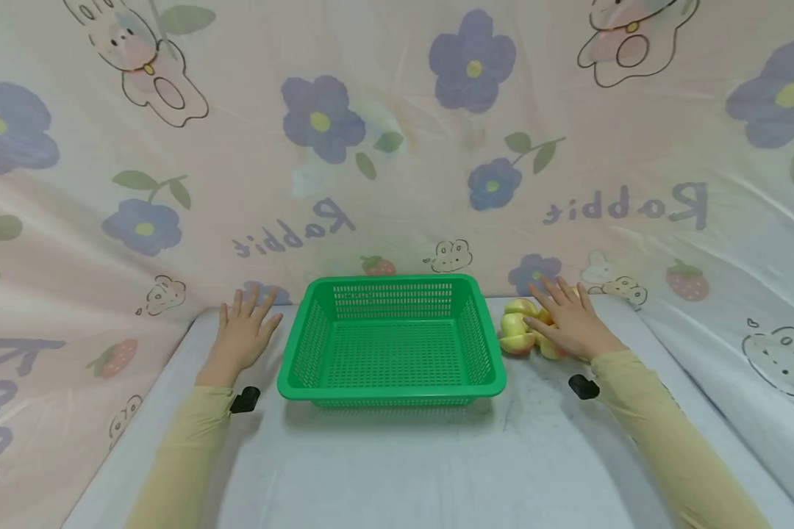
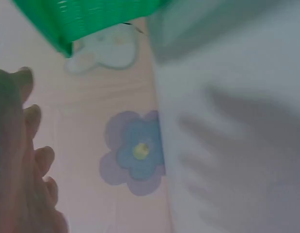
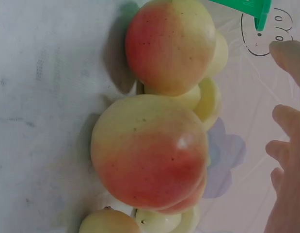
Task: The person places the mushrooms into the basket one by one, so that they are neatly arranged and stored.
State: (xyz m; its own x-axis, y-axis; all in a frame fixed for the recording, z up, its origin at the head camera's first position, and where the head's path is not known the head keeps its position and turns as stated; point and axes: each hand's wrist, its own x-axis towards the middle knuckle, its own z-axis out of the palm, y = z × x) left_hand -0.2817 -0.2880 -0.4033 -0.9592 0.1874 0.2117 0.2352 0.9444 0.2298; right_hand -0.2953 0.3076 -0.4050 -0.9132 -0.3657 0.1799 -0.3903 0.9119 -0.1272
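Fingers of the right hand [image 1: 569, 323] lie straight over the peaches [image 1: 519, 334], hiding several; the heap runs front to back beside the green basket [image 1: 390, 382]. Left hand [image 1: 245, 330] rests flat, fingers spread.

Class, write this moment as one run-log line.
left hand: flat on table | right hand: resting on apples | green basket: empty, between hands

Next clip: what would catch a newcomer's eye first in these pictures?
The bright green basket stands empty in the middle of the white table. Just right of it lies a pile of red-and-yellow apples, with the right hand spread flat over them. The left hand lies open on the table left of the basket, before a pink flower-and-rabbit backdrop.
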